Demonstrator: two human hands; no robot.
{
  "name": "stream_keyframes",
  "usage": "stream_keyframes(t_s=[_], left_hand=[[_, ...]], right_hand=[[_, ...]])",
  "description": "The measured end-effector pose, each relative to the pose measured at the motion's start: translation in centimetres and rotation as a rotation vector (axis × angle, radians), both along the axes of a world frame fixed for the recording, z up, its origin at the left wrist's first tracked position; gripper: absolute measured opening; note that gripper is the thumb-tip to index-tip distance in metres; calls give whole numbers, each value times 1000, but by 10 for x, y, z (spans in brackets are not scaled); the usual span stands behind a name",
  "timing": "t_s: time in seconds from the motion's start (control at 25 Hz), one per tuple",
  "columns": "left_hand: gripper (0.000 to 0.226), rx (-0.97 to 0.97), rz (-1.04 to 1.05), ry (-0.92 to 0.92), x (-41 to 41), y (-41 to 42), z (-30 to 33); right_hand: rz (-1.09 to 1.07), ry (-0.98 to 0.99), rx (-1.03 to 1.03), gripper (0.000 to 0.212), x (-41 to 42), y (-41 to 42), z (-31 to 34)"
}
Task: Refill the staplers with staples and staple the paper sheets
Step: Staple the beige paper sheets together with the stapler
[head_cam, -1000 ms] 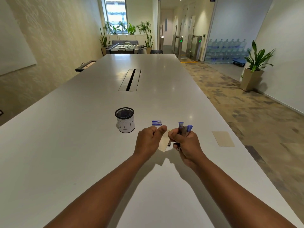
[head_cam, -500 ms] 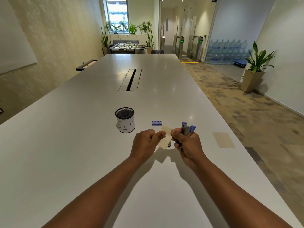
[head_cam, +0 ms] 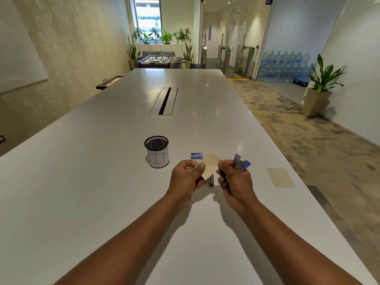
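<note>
My left hand (head_cam: 188,177) pinches a small beige paper sheet (head_cam: 211,165) by its lower left corner and holds it tilted above the white table (head_cam: 102,182). My right hand (head_cam: 234,178) grips a blue and grey stapler (head_cam: 239,163), whose top sticks out above the fingers. The sheet's right edge meets the right thumb. A dark part (head_cam: 211,181) shows under the sheet between both hands. A small blue staple box (head_cam: 196,155) lies just behind the sheet. Another beige sheet (head_cam: 280,177) lies flat to the right.
A black mesh cup (head_cam: 156,151) with a white label reading BIN stands left of the hands. A cable slot (head_cam: 164,100) sits in the table's middle. The table's right edge runs close past the flat sheet, with carpet floor beyond.
The left hand has drawn the beige sheet up and to the left, so more of it shows between the hands. The right hand keeps its hold on the stapler.
</note>
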State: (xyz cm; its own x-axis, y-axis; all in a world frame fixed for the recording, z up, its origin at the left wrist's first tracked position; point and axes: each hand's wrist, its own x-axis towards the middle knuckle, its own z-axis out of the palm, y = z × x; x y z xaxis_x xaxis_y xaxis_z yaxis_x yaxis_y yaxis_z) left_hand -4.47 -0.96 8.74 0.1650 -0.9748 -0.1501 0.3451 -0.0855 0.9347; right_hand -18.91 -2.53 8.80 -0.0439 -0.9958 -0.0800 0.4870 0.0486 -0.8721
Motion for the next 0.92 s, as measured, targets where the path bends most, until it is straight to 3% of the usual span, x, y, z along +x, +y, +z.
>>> stream_keyframes(t_s=[0.08, 0.24, 0.36, 0.68, 0.92], left_hand=[[8, 13, -44, 74, -1, 1, 3], [8, 2, 68, 22, 4, -3, 14], [9, -41, 124, 16, 11, -10, 23], [7, -125, 96, -235, 20, -12, 31], [7, -130, 90, -261, 23, -12, 33]], right_hand=[[-5, 25, -9, 32, 0, 1, 0], [41, 235, -39, 10, -1, 3, -1], [145, 273, 5, 37, -2, 5, -5], [304, 231, -32, 35, 4, 6, -3], [313, 112, 5, 45, 5, 4, 2]])
